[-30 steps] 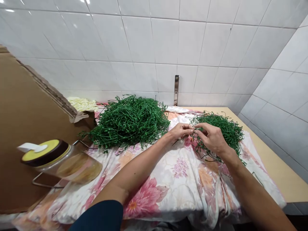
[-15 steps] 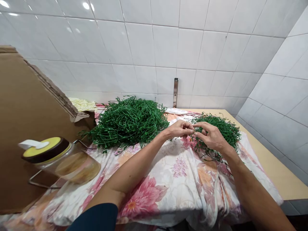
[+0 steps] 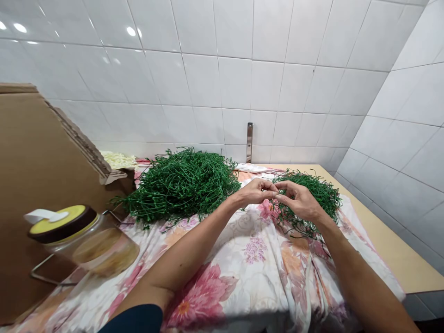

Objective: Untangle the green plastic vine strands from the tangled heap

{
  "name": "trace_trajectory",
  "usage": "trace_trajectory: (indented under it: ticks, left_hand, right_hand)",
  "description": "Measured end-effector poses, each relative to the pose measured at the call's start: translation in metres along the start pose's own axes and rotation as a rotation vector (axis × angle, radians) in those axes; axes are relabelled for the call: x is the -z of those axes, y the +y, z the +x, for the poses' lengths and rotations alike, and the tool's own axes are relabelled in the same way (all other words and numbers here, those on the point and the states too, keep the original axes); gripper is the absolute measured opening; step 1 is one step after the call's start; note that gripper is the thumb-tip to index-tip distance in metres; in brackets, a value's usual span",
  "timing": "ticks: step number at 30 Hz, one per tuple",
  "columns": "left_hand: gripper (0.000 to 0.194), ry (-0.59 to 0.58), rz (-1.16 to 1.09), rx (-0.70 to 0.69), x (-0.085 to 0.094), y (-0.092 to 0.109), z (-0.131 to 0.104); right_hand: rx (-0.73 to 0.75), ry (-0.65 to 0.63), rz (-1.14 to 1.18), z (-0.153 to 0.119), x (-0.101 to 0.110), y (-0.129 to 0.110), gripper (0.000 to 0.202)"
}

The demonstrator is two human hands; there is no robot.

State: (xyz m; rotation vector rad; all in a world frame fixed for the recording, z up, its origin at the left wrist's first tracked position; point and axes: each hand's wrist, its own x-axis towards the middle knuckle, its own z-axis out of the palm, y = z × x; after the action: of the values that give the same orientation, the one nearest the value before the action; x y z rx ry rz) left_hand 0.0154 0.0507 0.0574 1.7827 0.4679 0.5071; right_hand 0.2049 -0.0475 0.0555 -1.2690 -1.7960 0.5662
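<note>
My left hand (image 3: pixel 257 190) and my right hand (image 3: pixel 297 200) meet fingertip to fingertip above the flowered cloth (image 3: pixel 239 259). Both are closed in a pinch, and whatever lies between the fingers is too small to make out. Just behind and beside my right hand is a smaller heap of thin green artificial stems (image 3: pixel 321 194), partly hidden by it. A larger tangled heap of the same green stems (image 3: pixel 187 185) lies to the left, beyond my left forearm.
A cardboard box (image 3: pixel 38 171) stands at the left. In front of it leans a clear jar (image 3: pixel 104 252) with a yellow and brown lid. Pale yellow pieces (image 3: pixel 120 160) lie behind the box. A metal strip (image 3: pixel 249 142) is on the tiled wall; bare wooden tabletop (image 3: pixel 391 249) shows at right.
The view has tilted up slightly, so things sit a little lower in it. My hands stay pinched together, their fingertips now slightly closer.
</note>
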Motion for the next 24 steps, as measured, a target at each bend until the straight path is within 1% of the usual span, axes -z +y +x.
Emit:
trace_trajectory:
  ticks: [3, 9, 11, 15, 17, 19, 24]
  left_hand:
    - [0.043, 0.041, 0.055, -0.017, -0.001, 0.001, 0.000]
    - [0.038, 0.089, 0.182, -0.060, -0.004, 0.009, 0.000]
    - [0.040, 0.116, 0.212, -0.071, -0.004, 0.010, 0.000]
    - [0.039, 0.210, 0.331, -0.103, -0.005, 0.005, 0.002]
    - [0.037, 0.240, 0.360, -0.111, -0.006, 0.003, 0.004]
    - [0.036, 0.231, 0.325, -0.106, -0.007, 0.002, 0.005]
    - [0.042, 0.166, 0.149, -0.093, -0.009, 0.008, 0.002]
  right_hand:
    - [-0.002, -0.022, 0.145, 0.001, 0.000, 0.003, 0.036]
    - [0.002, 0.013, 0.046, 0.002, 0.002, 0.009, 0.032]
    - [0.017, 0.050, 0.016, 0.002, 0.001, 0.012, 0.030]
    - [0.072, 0.206, -0.135, 0.004, -0.002, 0.017, 0.025]
    - [0.109, 0.254, -0.203, 0.004, -0.002, 0.018, 0.023]
    - [0.119, 0.246, -0.219, 0.004, -0.001, 0.016, 0.022]
    - [0.071, 0.136, -0.194, 0.002, 0.002, 0.013, 0.032]
